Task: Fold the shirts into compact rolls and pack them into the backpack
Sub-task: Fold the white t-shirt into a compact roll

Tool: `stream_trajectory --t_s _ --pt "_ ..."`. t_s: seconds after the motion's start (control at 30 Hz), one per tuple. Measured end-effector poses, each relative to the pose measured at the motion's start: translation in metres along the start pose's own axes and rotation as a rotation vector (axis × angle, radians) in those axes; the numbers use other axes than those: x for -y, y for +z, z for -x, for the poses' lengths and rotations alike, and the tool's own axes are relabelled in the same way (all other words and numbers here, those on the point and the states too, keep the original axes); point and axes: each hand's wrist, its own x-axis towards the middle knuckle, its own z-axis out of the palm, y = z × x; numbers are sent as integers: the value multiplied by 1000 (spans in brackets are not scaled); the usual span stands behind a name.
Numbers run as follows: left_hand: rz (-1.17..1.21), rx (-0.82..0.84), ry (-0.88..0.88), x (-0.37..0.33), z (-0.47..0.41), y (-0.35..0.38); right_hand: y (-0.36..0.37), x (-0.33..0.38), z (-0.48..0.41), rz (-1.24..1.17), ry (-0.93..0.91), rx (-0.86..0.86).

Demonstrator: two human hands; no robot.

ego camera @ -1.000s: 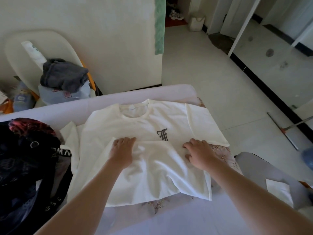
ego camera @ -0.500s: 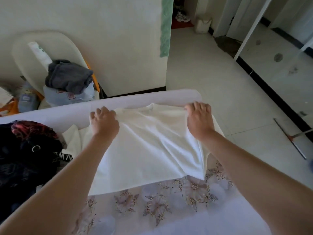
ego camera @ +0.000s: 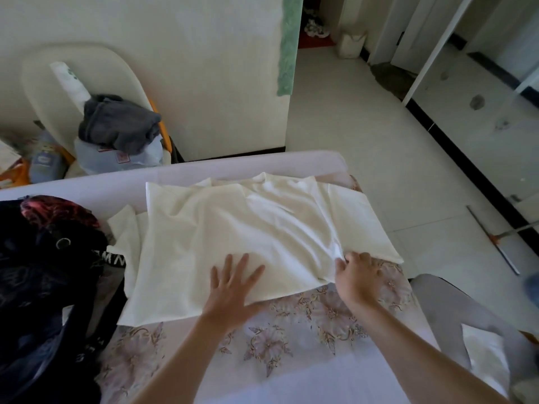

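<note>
Compared with half a second earlier, both hands are found drawn back from the collar end of the shirt (ego camera: 262,228) to its near edge. The lower half is left folded up over the chest, so the hem now lies close to the collar. The printed letter seen one second earlier is covered by this fold.

The left hand (ego camera: 233,290) is laid flat, palm down, on the near fold. Its fingers (ego camera: 245,263) are straight, spread and pointed away from the person, and nothing is gripped. The right hand (ego camera: 357,279) is placed at the right near corner of the folded body. Its fingers are curled, and a ridge of fabric is pinched between thumb and fingers. Both forearms are extended forward from the bottom of the view.

The shirt is spread on the flowered cover of the bed (ego camera: 291,345), toward its far end. The collar is pointed away from the person, toward the padded far edge. As folded, the long axis is run left to right across the bed, with one sleeve extended to each side. A dark heap (ego camera: 43,287) lies just beside the left sleeve. Whether the heap is the backpack cannot be told.
</note>
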Motion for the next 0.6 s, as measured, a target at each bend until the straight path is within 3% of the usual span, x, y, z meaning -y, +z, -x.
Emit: stream_trajectory --t_s 0.13,0.37,0.47,0.53,0.6 --pt "-74 -22 -23 -3 5 2 -29 3 -15 -503 64 -100" --pt "-50 -111 30 -18 17 5 -36 -3 -33 285 -215 -140" --pt "56 -250 52 -14 22 -2 -27 8 -6 228 -526 -91" --pt "98 -289 31 -9 26 -3 -16 20 23 107 -825 58" --pt "119 -244 28 -8 29 -4 -1 34 53 98 -981 234"
